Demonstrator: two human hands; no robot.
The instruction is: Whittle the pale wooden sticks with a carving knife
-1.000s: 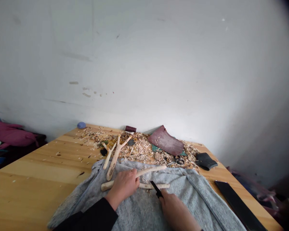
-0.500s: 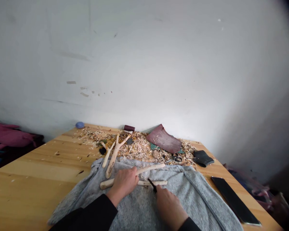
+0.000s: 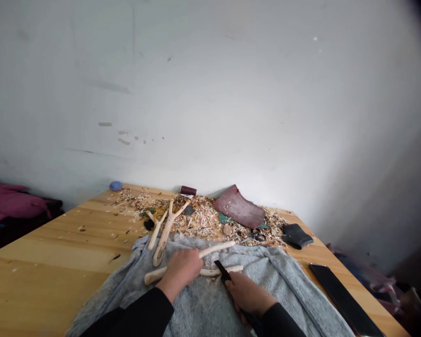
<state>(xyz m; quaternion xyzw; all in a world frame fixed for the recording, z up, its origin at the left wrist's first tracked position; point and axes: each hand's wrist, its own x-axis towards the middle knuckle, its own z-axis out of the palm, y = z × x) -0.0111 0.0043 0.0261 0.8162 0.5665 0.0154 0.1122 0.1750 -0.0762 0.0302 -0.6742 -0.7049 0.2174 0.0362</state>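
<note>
My left hand (image 3: 182, 269) is closed over a pale forked wooden stick (image 3: 217, 247) and presses it onto a grey knitted cloth (image 3: 203, 304). One arm of the stick runs left (image 3: 152, 277) and right under the hand. My right hand (image 3: 247, 292) grips a dark knife (image 3: 221, 270), whose blade touches the stick's lower arm just right of my left hand. Both sleeves are black.
Two more carved forked sticks (image 3: 163, 229) lie at the cloth's far edge. Behind them is a heap of wood shavings (image 3: 206, 217), a dark red sheet (image 3: 240, 208), a black sheath (image 3: 296, 235) and a blue lid (image 3: 115, 186). A black flat bar (image 3: 340, 292) lies right on the wooden table (image 3: 56, 248).
My right hand has drawn back towards me with the knife, then set the blade against the stick again. My left hand has kept its hold on the stick.
</note>
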